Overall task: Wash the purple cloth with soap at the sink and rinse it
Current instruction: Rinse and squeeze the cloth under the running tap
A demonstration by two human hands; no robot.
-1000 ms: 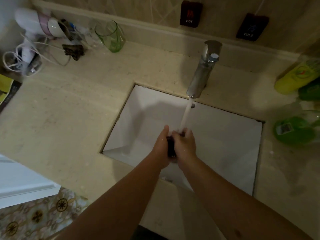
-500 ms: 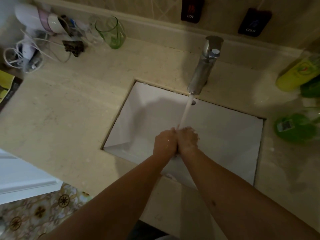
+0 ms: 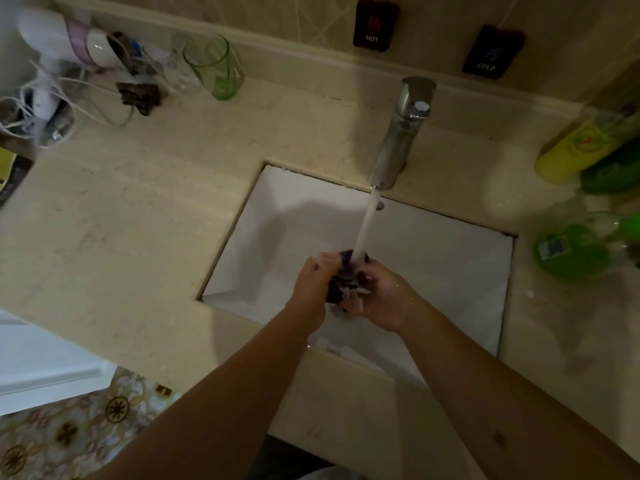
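Note:
The purple cloth (image 3: 343,280) is bunched up, dark and wet, between both hands above the white sink basin (image 3: 450,258). My left hand (image 3: 313,284) grips its left side and my right hand (image 3: 379,299) grips its right side. Water runs from the chrome tap (image 3: 400,133) in a stream (image 3: 367,220) that lands on the top of the cloth. Most of the cloth is hidden inside my fingers.
Green and yellow bottles (image 3: 575,247) (image 3: 575,150) lie on the counter right of the sink. A green glass (image 3: 214,67), a white hair dryer (image 3: 62,39) and tangled cords stand at the back left. HOT and COLD tags (image 3: 374,22) hang on the wall.
My hands were pressed tight together hiding the cloth; now they have parted a little and the purple cloth shows between them under the stream.

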